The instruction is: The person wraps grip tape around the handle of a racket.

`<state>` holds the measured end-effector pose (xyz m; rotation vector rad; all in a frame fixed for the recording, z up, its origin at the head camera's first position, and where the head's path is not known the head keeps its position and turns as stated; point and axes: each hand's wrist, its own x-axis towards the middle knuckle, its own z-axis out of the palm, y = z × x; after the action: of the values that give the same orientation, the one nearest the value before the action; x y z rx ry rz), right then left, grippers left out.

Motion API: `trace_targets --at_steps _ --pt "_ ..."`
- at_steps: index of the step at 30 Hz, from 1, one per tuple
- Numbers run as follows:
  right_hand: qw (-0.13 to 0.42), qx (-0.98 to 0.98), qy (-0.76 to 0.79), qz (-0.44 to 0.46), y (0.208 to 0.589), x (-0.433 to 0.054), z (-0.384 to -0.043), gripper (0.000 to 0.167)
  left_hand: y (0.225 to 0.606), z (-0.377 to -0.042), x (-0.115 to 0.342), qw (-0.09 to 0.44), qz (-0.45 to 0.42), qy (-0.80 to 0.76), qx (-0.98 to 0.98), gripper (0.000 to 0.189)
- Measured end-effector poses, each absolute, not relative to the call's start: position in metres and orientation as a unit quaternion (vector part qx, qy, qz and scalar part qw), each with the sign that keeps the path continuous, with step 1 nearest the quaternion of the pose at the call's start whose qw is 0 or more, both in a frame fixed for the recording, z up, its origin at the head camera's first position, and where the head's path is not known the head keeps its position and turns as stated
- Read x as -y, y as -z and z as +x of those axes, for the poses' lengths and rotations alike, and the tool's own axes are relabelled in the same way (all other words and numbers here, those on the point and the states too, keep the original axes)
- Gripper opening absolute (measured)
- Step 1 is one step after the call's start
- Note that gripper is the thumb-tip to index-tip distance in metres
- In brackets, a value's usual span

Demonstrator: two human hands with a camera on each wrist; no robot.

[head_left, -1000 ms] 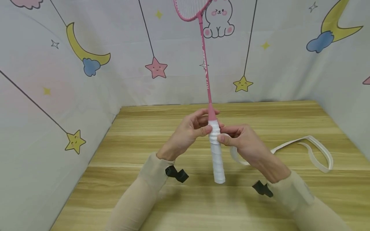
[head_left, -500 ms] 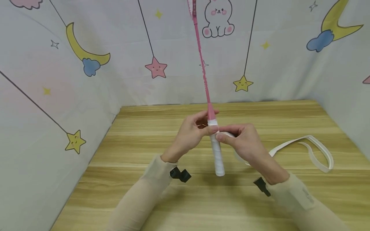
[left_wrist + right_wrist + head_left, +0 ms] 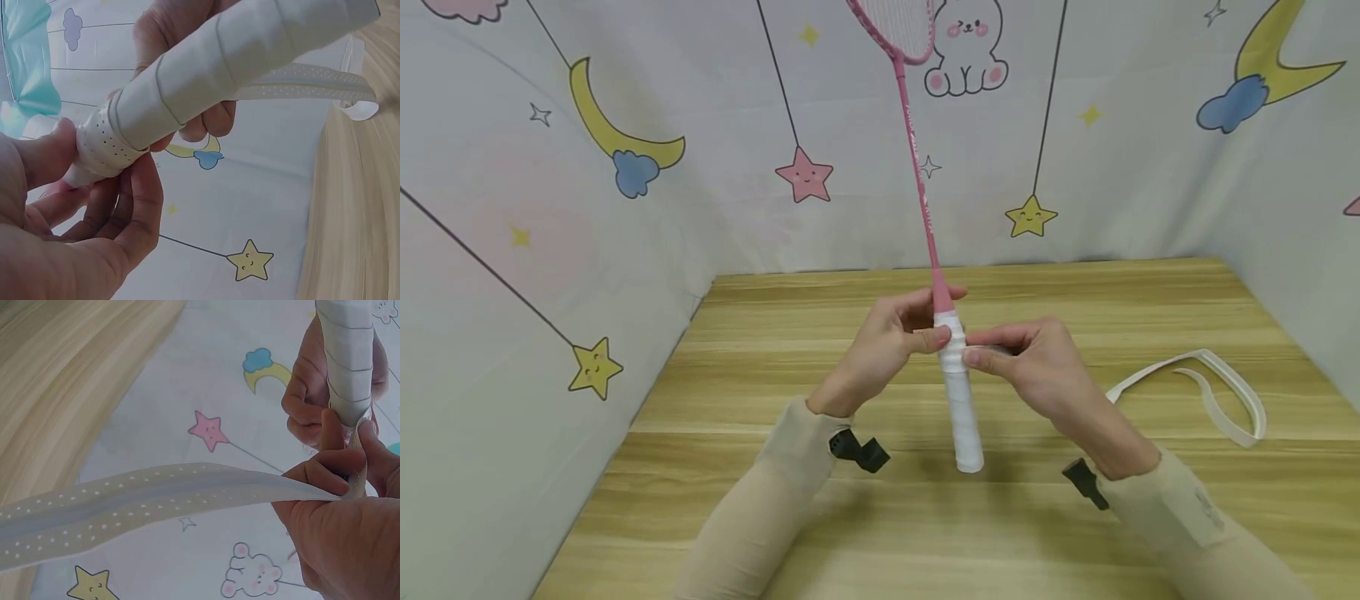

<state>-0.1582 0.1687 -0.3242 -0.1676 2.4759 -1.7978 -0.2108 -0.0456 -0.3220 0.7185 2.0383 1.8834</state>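
A pink badminton racket (image 3: 917, 158) is held up over the table, head away and white-wrapped handle (image 3: 964, 417) slanting down toward me. My left hand (image 3: 887, 346) grips the top of the handle, thumb on the near side and fingers behind. White perforated grip tape (image 3: 103, 147) is wound over the upper handle. My right hand (image 3: 1048, 367) pinches the loose stretch of grip tape (image 3: 156, 506) between thumb and fingers, right beside the handle. The free tail of the tape (image 3: 1247, 400) trails onto the table at the right in a bent loop.
The wood-grain table (image 3: 737, 467) spreads under both hands. A white cloth backdrop (image 3: 715, 208) printed with stars, moons and a bear stands behind it and along both sides. Small black wrist mounts (image 3: 859, 451) hang beneath both forearms.
The racket has turned about its long axis, its head going edge-on and then face-on again. My left thumb shifted across the handle and back. The right hand keeps pinching the tape beside it.
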Motion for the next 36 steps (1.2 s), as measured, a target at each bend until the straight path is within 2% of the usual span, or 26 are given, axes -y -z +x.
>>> trace_targets --at_steps 11,17,20,24,31,36 --pt "0.042 -0.809 0.586 -0.033 0.325 -0.172 -0.160 0.032 0.325 -0.211 0.045 0.166 0.249 -0.683 -0.667 0.049" --pt "0.095 -0.796 0.595 -0.059 0.330 -0.177 -0.167 0.040 0.326 -0.211 0.045 0.178 0.256 -0.703 -0.639 0.049" --pt "0.117 -0.774 0.615 -0.090 0.333 -0.179 -0.170 0.041 0.326 -0.211 0.044 0.189 0.257 -0.723 -0.613 0.044" --pt "0.099 -0.760 0.635 -0.094 0.332 -0.176 -0.169 0.038 0.326 -0.212 0.042 0.192 0.264 -0.732 -0.598 0.035" --pt "0.042 -0.785 0.616 -0.051 0.330 -0.167 -0.166 0.034 0.330 -0.212 0.039 0.136 0.231 -0.687 -0.676 0.047" --pt "0.022 -0.797 0.603 -0.035 0.331 -0.165 -0.164 0.032 0.330 -0.208 0.033 0.081 0.204 -0.658 -0.720 0.044"
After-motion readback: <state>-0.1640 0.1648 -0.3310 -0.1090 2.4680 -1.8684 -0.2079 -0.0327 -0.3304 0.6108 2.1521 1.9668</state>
